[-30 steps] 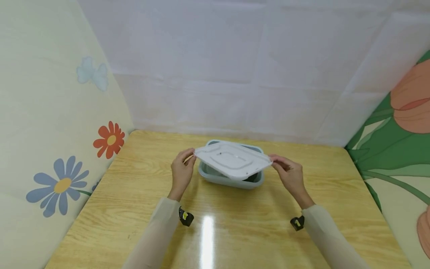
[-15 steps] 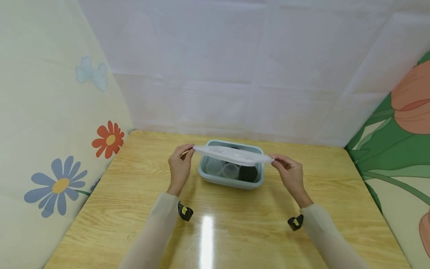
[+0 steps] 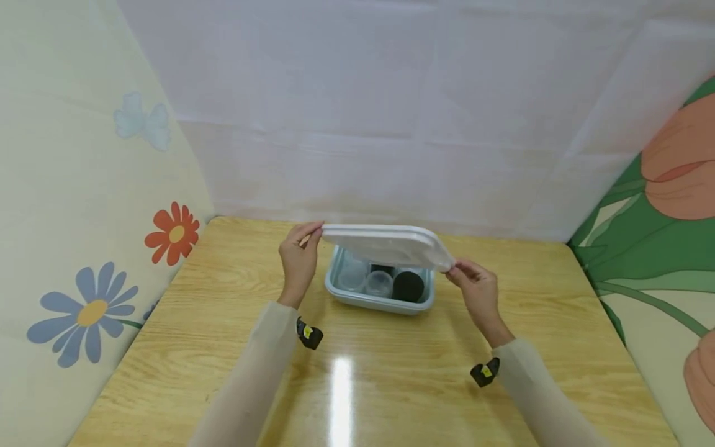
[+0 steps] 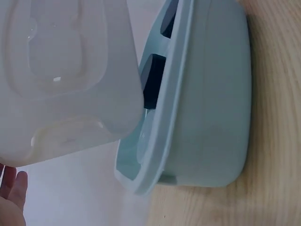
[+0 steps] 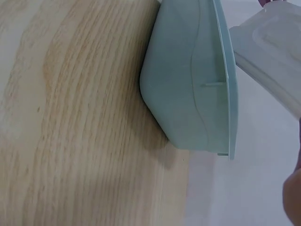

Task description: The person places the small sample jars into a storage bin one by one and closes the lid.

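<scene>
A pale blue rectangular box [image 3: 378, 302] sits on the wooden table [image 3: 223, 347], with clear round tubs [image 3: 379, 283] and a black round one [image 3: 408, 286] inside. Both hands hold a white translucent lid [image 3: 388, 244] above the box, its near edge tipped up. My left hand [image 3: 298, 261] pinches the lid's left corner and my right hand [image 3: 472, 287] pinches its right corner. The left wrist view shows the lid [image 4: 61, 80] beside the box [image 4: 207, 103]. In the right wrist view the box's outer wall [image 5: 188, 84] and a lid corner [image 5: 273, 52] appear.
White sheeting [image 3: 391, 112] closes the back of the table. Panels printed with flowers [image 3: 89, 310] stand on the left and a green and orange one [image 3: 659, 236] on the right. Bare wood lies in front of the box.
The lid has been lifted off the box and its near edge swung upward, so the tubs inside came into view. Both hands rose slightly with it.
</scene>
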`<state>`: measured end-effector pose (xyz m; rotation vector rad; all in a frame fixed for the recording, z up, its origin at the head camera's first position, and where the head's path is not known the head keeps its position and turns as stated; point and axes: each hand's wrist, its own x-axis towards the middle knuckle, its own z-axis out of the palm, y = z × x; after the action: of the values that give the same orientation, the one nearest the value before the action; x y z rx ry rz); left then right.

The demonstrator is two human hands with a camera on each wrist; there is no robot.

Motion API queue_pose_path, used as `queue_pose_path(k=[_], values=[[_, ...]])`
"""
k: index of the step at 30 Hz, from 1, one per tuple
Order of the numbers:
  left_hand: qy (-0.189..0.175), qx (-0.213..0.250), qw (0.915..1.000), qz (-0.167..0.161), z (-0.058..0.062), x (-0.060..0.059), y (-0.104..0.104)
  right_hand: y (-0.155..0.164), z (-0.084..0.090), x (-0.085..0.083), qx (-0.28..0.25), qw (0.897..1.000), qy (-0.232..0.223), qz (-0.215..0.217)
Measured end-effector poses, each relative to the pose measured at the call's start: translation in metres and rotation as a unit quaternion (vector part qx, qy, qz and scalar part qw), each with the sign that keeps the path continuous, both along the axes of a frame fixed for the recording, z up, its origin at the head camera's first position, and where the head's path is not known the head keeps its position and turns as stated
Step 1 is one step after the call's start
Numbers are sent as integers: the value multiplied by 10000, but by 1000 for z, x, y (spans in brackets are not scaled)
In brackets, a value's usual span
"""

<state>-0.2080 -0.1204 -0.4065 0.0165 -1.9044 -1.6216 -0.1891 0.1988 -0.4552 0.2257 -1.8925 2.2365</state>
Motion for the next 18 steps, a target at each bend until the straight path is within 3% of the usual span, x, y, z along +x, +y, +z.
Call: queue_pose_path(k=[11, 18], values=[[-190, 148, 9997, -17, 2, -26, -5, -10, -6, 5, -319, 9957, -864, 38], [-608, 143, 9979, -151, -5, -40, -9, -16, -6, 8, -40, 9918, -1272, -147]])
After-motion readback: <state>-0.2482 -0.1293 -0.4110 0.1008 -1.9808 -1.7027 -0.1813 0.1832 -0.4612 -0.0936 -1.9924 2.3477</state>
